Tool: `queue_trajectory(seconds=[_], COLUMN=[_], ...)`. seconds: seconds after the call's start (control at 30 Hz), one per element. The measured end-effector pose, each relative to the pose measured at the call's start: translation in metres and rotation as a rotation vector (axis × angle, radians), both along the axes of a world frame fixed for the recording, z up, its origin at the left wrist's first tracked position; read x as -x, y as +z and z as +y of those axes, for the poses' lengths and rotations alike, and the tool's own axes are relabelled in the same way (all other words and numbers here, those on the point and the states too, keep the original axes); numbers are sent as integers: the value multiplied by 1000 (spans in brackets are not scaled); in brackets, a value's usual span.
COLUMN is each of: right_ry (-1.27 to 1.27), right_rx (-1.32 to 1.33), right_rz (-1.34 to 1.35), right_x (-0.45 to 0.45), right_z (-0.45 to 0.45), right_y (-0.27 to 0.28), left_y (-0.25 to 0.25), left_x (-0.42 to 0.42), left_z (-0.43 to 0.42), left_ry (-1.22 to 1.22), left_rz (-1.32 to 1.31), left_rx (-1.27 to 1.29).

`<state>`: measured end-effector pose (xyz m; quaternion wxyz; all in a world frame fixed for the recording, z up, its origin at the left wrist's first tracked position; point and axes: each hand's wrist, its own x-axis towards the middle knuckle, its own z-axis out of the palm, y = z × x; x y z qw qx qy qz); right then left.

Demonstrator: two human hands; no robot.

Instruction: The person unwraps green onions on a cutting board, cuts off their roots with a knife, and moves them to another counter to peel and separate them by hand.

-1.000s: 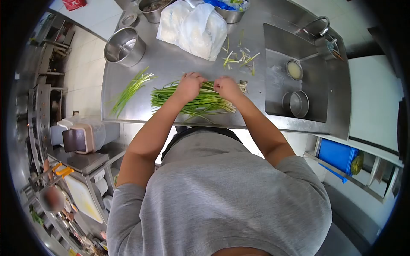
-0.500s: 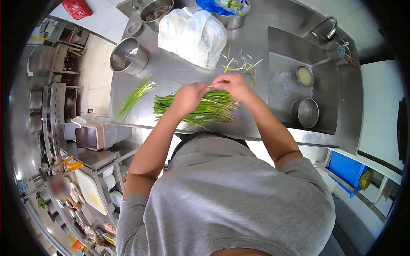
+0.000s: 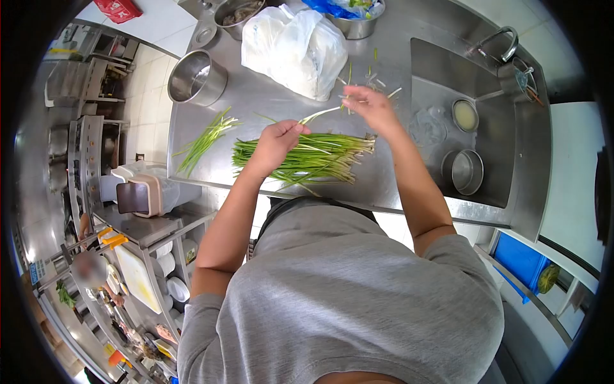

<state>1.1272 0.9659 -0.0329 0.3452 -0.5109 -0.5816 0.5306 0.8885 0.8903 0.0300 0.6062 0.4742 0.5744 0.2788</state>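
Head view: see a single spring onion stalk (image 3: 320,116) held up over the table (image 3: 389,169), just past the far edge of a thick bunch (image 3: 307,157), slanting with its pale end toward the right. Pinched in the left hand (image 3: 276,144), with thumb and fingers closed on it. Near that pale end, find the right hand (image 3: 372,109), with fingers loosely bent and partly spread, slightly blurred. Cannot tell about a shred in those fingertips, or about contact with the stalk.

To handle one stalk well, probably best to pinch lightly with the left hand, steadying close to the pale part without crushing the soft green. Probably wise to work the right fingertips along the line of the stalk rather than bending across, and to lift clear of the bunch so as not to tangle other leaves.

On the left, note a smaller bundle (image 3: 208,139), set apart from the bunch; beyond the right hand, loose scraps (image 3: 395,93), best not mixed with either. Farther out, see a bulging white bag (image 3: 291,51), with a metal pot (image 3: 214,84) to its left. To the right, see the sink (image 3: 435,67), with a metal bowl (image 3: 465,174) inside and a tap (image 3: 511,41) above.
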Motion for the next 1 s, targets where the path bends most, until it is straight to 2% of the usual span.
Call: queue_trajectory(seconds=[0.1,0.2,0.4,0.5,0.6,0.7,0.77,0.9,0.97,1.0], right_ry=[153,340,294,124,-45,-260,-136,115,236,202], right_rx=[51,11,106,177,167,36,80,162,383,402], right_rz=[327,82,320,541,610,220,163,45,492,566], right_x=[23,33,33,32,13,-14,-13,-2,21,31], right_z=[-15,-20,-24,-26,-6,15,13,-1,-22,-27], right_y=[13,27,28,30,11,3,0,1,8,8], left_y=[-3,-5,5,10,4,-2,4,0,-5,-5], left_x=[-9,-12,-13,-14,-5,4,5,-7,-15,-19], left_z=[0,0,-2,-3,-6,-9,-10,-9,-8,-9], left_ry=[-23,-79,-106,-110,-90,-47,-30,117,148,122], left_rz=[109,213,220,247,236,183,165,117,130,123], left_rx=[-55,-114,-120,-132,-119,-96,-36,-109,-184,-168])
